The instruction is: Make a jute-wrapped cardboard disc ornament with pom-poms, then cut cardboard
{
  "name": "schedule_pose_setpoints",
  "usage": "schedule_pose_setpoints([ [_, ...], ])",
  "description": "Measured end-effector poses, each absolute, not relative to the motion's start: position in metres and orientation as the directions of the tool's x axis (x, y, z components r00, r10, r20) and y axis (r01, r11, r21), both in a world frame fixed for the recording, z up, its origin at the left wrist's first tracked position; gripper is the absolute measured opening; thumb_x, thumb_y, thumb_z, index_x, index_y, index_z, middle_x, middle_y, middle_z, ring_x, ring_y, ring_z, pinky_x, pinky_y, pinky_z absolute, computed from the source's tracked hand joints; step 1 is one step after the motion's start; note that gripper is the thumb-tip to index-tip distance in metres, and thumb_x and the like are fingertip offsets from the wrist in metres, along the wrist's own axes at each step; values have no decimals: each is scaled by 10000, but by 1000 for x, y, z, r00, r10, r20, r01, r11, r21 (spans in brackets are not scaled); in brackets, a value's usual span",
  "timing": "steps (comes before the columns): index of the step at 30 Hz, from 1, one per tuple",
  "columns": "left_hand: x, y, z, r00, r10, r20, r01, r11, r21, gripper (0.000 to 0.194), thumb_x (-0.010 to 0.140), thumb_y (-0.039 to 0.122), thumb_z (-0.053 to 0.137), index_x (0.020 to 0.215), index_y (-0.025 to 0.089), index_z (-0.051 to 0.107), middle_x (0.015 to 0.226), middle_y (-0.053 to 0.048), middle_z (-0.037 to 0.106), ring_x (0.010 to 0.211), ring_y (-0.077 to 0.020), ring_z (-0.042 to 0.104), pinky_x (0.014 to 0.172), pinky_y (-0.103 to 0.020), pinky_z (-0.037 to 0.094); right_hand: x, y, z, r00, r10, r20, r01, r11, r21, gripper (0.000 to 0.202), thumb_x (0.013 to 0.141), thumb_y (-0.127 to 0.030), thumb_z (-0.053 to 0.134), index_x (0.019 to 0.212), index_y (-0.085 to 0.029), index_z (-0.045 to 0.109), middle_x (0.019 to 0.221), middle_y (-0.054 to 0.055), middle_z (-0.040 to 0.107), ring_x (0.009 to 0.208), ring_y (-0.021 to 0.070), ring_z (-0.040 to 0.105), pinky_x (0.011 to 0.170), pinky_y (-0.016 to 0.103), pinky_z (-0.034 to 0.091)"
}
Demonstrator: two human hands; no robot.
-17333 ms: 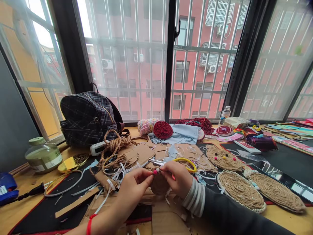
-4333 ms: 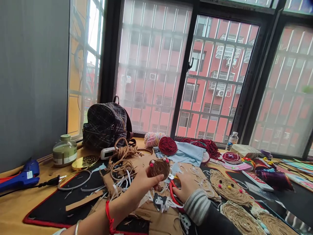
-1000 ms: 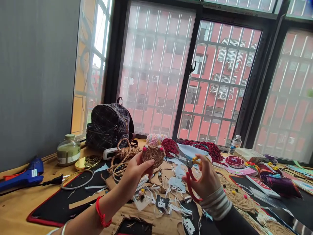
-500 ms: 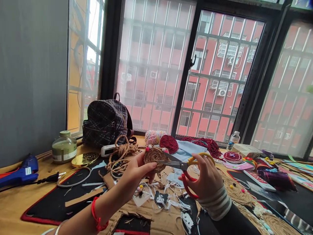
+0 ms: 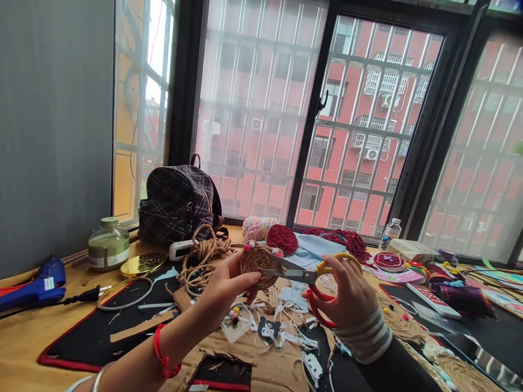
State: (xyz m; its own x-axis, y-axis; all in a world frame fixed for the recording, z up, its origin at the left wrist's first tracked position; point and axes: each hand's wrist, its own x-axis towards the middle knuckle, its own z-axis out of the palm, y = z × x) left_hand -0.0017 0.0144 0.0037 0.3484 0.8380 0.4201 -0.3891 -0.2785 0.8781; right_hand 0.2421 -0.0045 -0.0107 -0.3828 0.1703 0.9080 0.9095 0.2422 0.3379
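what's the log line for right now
left hand: holds twine disc | right hand: holds scissors, blades open at disc

And the right hand [image 5: 352, 289], pinching at the coiled disc [image 5: 258, 261] earlier, now has the scissors [image 5: 309, 277] up off the clutter, open blades coming in from the disc's three o'clock! The left hand [image 5: 229, 279] now grips the disc alone.

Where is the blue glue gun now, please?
The glue gun lies at the left edge of the head view, nearer than the green-lidded jar.
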Motion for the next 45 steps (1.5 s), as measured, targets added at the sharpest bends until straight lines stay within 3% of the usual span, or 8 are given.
schedule_pose_setpoints([
  [10, -3, 17, 4, 369, 811, 454, -387, -309, 868, 327, 647, 245, 679, 944, 120, 620, 746, -56, 618, 523, -94, 479, 388, -177, 382, 241, -11, -4, -423, 153, 893, 897, 213, 388, 551, 737, -525, 587, 1128, -154, 467, 722, 63, 637, 632, 222, 589, 542, 307, 449],
  [16, -3, 17, 3, 378, 814, 442, -373, -303, 877, 306, 634, 256, 690, 902, 125, 619, 692, -36, 608, 506, -94, 479, 383, -180, 383, 246, -11, -6, -452, 144, 880, 876, 261, 407, 449, 761, -436, 599, 1108, -176, 480, 653, 32, 622, 558, 181, 581, 497, 261, 440],
  [22, -4, 16, 3, 365, 811, 457, -407, -302, 862, 259, 645, 256, 683, 852, 121, 607, 720, -48, 610, 512, -95, 482, 378, -183, 392, 244, -16, -2, -355, 32, 934, 894, 304, 329, 594, 707, -438, 623, 1170, -132, 412, 767, 86, 581, 723, 255, 576, 612, 370, 495],
  [26, -4, 16, 4, 364, 806, 466, -438, -293, 850, 270, 632, 237, 693, 863, 124, 609, 712, -40, 607, 514, -94, 481, 376, -180, 399, 246, -13, -2, -355, 71, 932, 907, 268, 325, 665, 678, -498, 642, 1178, -131, 403, 797, 95, 555, 758, 277, 555, 626, 404, 487],
  [37, -4, 12, 6, 506, 736, 450, -459, -213, 863, 286, 636, 243, 697, 897, 143, 636, 640, -15, 604, 445, -77, 477, 346, -160, 368, 251, -11, -3, -458, 46, 888, 873, 214, 439, 605, 701, -454, 636, 1165, -135, 416, 787, 85, 597, 701, 245, 573, 614, 352, 473],
  [45, -3, 11, 8, 522, 707, 478, -473, -226, 851, 270, 663, 203, 679, 922, 133, 650, 667, -21, 620, 455, -72, 477, 359, -159, 376, 254, -14, 1, -519, 7, 855, 841, 182, 509, 540, 713, -442, 640, 1106, -113, 468, 728, 78, 624, 651, 232, 577, 586, 315, 455],
])
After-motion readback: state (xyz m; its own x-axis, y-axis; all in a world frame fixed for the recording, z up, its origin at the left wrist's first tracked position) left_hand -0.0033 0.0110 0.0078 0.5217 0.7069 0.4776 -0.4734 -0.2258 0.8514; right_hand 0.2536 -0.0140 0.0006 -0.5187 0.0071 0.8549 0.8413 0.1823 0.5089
